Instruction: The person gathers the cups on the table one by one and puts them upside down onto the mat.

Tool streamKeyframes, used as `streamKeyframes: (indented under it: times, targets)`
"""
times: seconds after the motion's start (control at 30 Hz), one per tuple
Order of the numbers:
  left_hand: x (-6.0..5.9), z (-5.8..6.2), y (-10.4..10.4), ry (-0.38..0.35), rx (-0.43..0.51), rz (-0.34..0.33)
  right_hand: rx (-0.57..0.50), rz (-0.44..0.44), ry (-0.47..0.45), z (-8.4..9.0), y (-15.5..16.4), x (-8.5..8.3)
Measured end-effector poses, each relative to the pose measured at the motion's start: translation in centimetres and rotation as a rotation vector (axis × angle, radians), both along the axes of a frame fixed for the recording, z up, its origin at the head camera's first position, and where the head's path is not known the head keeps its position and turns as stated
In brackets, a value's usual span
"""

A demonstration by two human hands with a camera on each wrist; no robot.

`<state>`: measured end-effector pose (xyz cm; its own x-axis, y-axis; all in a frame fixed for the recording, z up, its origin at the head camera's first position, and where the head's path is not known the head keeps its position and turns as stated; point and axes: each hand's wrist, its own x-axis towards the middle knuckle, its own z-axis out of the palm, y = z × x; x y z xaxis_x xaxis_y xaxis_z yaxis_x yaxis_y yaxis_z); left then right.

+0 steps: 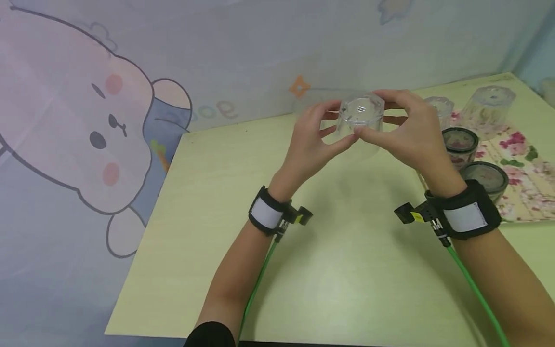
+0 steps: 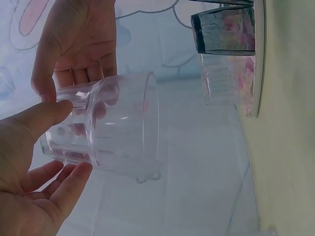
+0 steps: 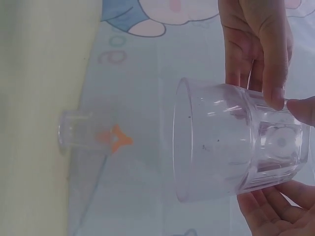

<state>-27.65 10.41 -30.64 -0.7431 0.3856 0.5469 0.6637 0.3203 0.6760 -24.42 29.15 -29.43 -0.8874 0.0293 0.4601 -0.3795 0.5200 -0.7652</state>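
Both hands raised over table, left hand [image 1: 310,140] and right hand [image 1: 405,127] — each grip grasping clear glass [image 1: 360,120]

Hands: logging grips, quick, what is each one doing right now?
Left hand: holding the clear cup upside down, fingers curled round its base.
Right hand: holding the same cup.

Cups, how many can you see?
6: one cup gripped by left hand and right hand, four cups on the floral mat, one faint clear cup on the table beyond. Others may be hidden.
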Motion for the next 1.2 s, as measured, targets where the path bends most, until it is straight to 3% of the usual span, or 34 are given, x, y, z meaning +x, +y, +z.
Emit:
streamKeyframes:
  times: [0.33,0.6,0.8,0.97,1.03,1.2]
  targets:
    - [-0.6,1.6,3.5,-0.041,-0.069,-0.046,0.028,-0.063,-0.054,1.1,3.5,0.7]
    - [-1.1,2.6,7.5,-0.04,-0.219,-0.076,0.075,-0.147,-0.062,1.8,7.0,1.1]
    - [-1.3,3.4,10.1,0.026,-0.363,-0.103,0.085,-0.22,-0.135,1.7,10.0,1.6]
    - [-1.3,4.0,12.4,0.07,-0.468,-0.136,0.068,-0.242,-0.05,0.7,12.2,1.8]
    - [-1.3,4.1,13.3,0.067,-0.496,-0.145,0.073,-0.251,-0.014,0.5,12.6,2.0]
    - [-1.2,4.3,15.3,0.016,-0.548,-0.149,0.13,-0.351,-0.024,0.0,13.6,2.3]
